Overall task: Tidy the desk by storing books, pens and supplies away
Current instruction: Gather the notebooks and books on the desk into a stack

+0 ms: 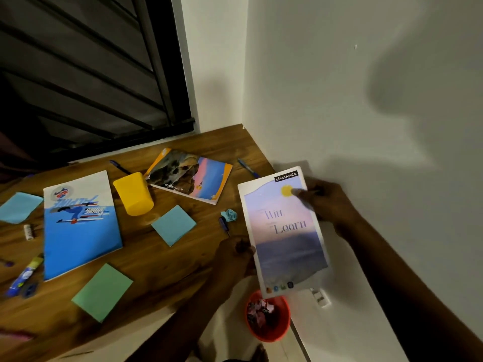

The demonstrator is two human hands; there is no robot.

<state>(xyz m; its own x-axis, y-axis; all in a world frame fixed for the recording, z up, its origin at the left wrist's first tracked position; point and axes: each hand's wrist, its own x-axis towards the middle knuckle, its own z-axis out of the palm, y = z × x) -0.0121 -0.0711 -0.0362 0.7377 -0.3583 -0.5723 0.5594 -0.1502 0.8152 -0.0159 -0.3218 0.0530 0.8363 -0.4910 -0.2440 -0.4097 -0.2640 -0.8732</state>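
I hold a notebook [286,231] with a purple sky cover, marked "classmate", upright against the wall at the desk's right end. My right hand [326,202] grips its upper right edge, thumb on the cover. My left hand [235,257] grips its lower left edge. On the wooden desk [146,257] lie a blue and white notebook [81,226], a notebook with a rock picture [190,176], a tipped yellow cup [134,194], two blue pens [119,167] [247,168], and blue [173,225] [19,207] and green [102,292] sticky pads.
A crumpled blue paper ball [229,215] and a small purple pen [224,226] lie near the held notebook. A glue stick [24,274] and a white roll [28,232] lie at the left. A red bin [269,316] with scraps stands on the floor below the desk edge.
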